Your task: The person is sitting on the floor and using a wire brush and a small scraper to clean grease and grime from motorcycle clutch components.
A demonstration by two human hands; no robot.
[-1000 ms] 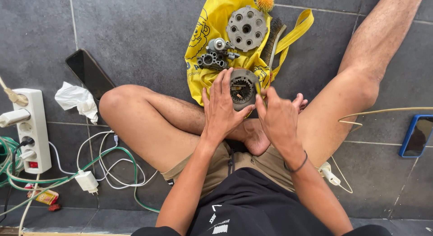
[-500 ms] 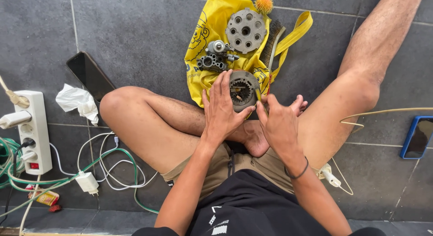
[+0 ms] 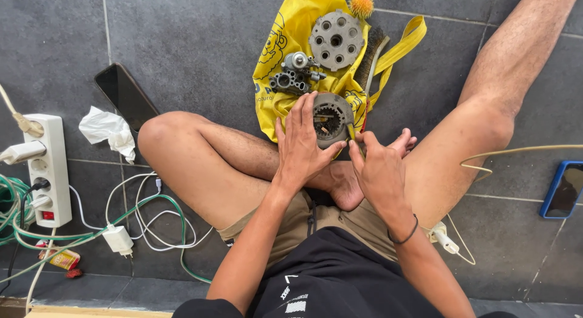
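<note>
I sit on a grey tiled floor with a yellow bag [image 3: 280, 47] spread out in front of me. A round metal clutch-like part [image 3: 331, 117] rests at the bag's near edge. My left hand [image 3: 299, 145] lies flat on its left side with the thumb hooked under its rim. My right hand [image 3: 379, 169] presses a thin yellow-handled tool [image 3: 355, 133] against the part's right edge. Farther up the bag lie a small grey pump-like assembly [image 3: 294, 73], a round plate with several holes [image 3: 336, 40], a wire brush [image 3: 368, 57] and an orange bristle ball [image 3: 361, 3].
A black phone [image 3: 124, 96] and a crumpled white tissue [image 3: 109, 129] lie at left. A white power strip [image 3: 45, 169] with plugs, cables and a charger [image 3: 118, 239] sits at far left. A blue-cased phone [image 3: 563, 190] on a cable lies at right.
Both hands stay on the round part; my right hand has shifted slightly and closed tighter against its right edge.
</note>
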